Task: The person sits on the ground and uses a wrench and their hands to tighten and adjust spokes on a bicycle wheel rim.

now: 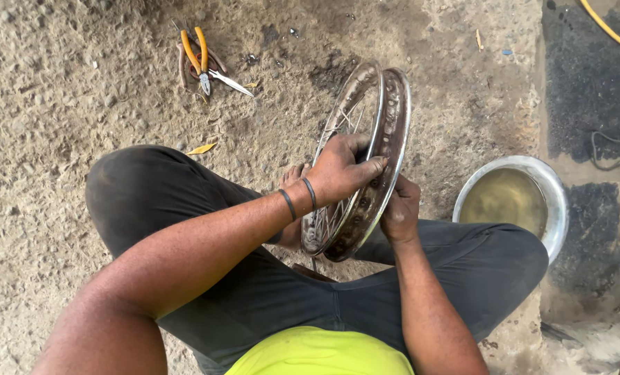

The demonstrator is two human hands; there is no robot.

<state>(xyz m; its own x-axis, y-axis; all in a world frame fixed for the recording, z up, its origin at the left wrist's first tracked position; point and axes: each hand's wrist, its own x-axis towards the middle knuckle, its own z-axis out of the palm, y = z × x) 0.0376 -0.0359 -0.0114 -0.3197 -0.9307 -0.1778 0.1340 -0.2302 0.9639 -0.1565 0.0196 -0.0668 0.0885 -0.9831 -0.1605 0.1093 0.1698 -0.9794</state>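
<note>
**Spoked wheel rim held upright between two hands**

The person sits on the ground with knees spread, and a rusty spoked wheel rim (365,160) stands on edge between the legs, its lower arc resting down near the lap so that its weight is carried below while the hands only steady it. Held this way, the rim's channel faces up towards the head camera.

The left hand (341,170) lies over the near edge of the rim, its grip wrapped on the metal: fingers curl over towards the spokes and the thumb stretches flat along the channel. The forearm reaches in from the lower left, with two dark bands on the wrist. The right hand (400,208) clasps the opposite edge just beside and below that grip, fingers closed against the outer wall, the forearm rising almost straight from below.

Far beyond the left grip, yellow-handled pliers (197,59) lie on the dirt floor (60,104) with other small tools. Out past the right grip, by the knee, sits a metal basin (553,187) of murky liquid.
</note>
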